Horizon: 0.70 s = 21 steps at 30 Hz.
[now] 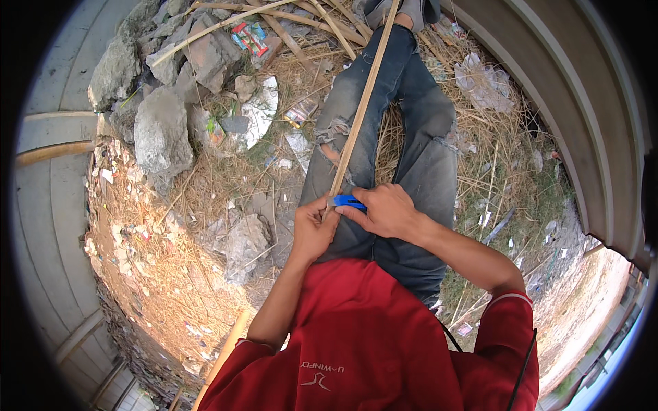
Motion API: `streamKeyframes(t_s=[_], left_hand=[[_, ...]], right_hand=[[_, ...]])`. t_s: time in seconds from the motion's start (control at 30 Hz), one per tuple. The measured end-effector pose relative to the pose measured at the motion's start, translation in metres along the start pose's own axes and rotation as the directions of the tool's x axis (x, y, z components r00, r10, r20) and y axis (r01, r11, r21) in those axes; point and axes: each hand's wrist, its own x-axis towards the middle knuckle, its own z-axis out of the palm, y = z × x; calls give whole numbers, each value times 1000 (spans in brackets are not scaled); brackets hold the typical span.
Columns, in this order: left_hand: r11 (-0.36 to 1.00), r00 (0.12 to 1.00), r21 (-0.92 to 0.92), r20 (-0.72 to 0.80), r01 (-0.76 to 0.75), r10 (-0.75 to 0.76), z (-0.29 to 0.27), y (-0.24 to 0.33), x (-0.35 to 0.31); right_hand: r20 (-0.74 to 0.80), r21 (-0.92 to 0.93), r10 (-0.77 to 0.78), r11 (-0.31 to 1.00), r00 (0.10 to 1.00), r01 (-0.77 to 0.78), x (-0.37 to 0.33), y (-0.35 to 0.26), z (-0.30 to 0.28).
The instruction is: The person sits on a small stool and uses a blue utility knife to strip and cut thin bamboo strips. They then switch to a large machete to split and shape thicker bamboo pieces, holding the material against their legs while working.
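Note:
A long, thin bamboo strip (367,103) runs from my lap along my outstretched legs, past my feet at the far edge. My left hand (314,227) is closed round its near end. In my right hand (388,211) I grip a blue utility knife (350,202), its front end against the strip just beyond my left fingers. Both hands meet above my thighs, over worn blue jeans (418,164) with torn knees. The knife's blade edge is too small to make out.
Big grey rocks (163,130) lie to the left of my legs. Dry straw and scraps of litter cover the ground, with a crumpled clear plastic bag (484,82) at the far right. Bamboo sticks (329,26) lie at the far side. Corrugated metal sheeting (572,75) rises on the right.

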Motion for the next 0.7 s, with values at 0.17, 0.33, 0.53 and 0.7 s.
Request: streamKeyframes(t_s=[0.17,0.33,0.53,0.7], left_hand=[[996,998,-71,33,51,-49,-5,-2,5],[985,992,-125,65,116,-109,-10,7,6],[971,985,-193,123,143,-120,-14,-1,-12],[965,983,-202,95,170,-154,-7,3,-2]], right_hand=[[-40,-125,-79,989,996,74,13,12,4],[-348,-103,64,989,935,-106,49,40,-13],[-562,44,354,915,747,-401,66,106,-113],[-265,-128,124,978,956,-162,17,61,-93]])
